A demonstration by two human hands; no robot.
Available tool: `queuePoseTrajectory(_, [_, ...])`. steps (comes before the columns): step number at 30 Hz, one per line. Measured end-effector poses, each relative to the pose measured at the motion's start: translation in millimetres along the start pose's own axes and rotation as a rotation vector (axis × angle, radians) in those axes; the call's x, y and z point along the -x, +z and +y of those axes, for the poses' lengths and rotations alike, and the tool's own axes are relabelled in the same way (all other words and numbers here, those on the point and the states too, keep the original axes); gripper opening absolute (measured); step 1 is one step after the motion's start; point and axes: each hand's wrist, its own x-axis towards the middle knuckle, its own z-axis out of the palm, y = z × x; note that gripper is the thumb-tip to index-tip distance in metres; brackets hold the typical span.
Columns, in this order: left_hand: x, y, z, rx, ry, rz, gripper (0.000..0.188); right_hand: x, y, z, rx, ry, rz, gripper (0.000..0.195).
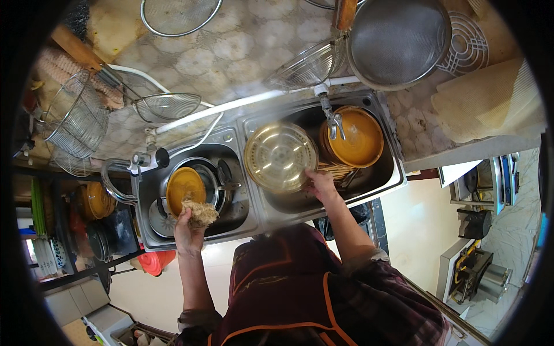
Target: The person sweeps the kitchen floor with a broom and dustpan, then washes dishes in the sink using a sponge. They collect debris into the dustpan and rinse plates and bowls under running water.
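Observation:
My left hand grips a tan fibrous scrubbing pad above the left sink basin. Just beyond the pad, an orange-brown bowl leans among metal pans in that basin. My right hand holds a round, shiny perforated plate by its right edge, over the left side of the right basin. The plate looks slightly blurred. Orange-brown dishes are stacked at the back of the right basin, and chopsticks lie in front of them.
A tap hangs over the right basin; a curved chrome faucet stands at the left. Mesh strainers and wire baskets hang or rest by the tiled wall. A red bucket sits below, at the left.

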Motion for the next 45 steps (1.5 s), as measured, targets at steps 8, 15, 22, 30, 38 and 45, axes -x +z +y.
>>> queuePoseTrajectory(8, [-0.4,-18.7,6.4,0.041,0.018,-0.018,0.042,59.9,8.5,-31.4,0.133,-0.407,0.135,0.016])
queuePoseTrajectory(15, [-10.1,-25.8,7.7,0.091,-0.004,-0.072,0.039,173.7,-22.4,-103.3,0.805,-0.706,0.356,0.014])
queuePoseTrajectory(22, [-22.2,-55.4,20.7,0.143,0.016,-0.041,0.037,202.2,4.7,-104.2,1.197,-0.921,0.595,0.013])
queuePoseTrajectory(30, [-20.3,-155.4,73.6,0.197,0.159,0.134,0.027,155.4,40.3,-67.1,1.385,-0.933,0.673,0.016])
queuePoseTrajectory(38, [-12.6,-237.9,116.0,0.286,0.244,0.179,0.021,106.8,27.2,-60.3,1.415,-0.973,0.763,0.024])
queuePoseTrajectory(45, [-15.8,-267.0,121.1,0.389,0.256,0.243,0.016,126.6,41.1,-64.0,1.534,-0.817,0.851,0.052])
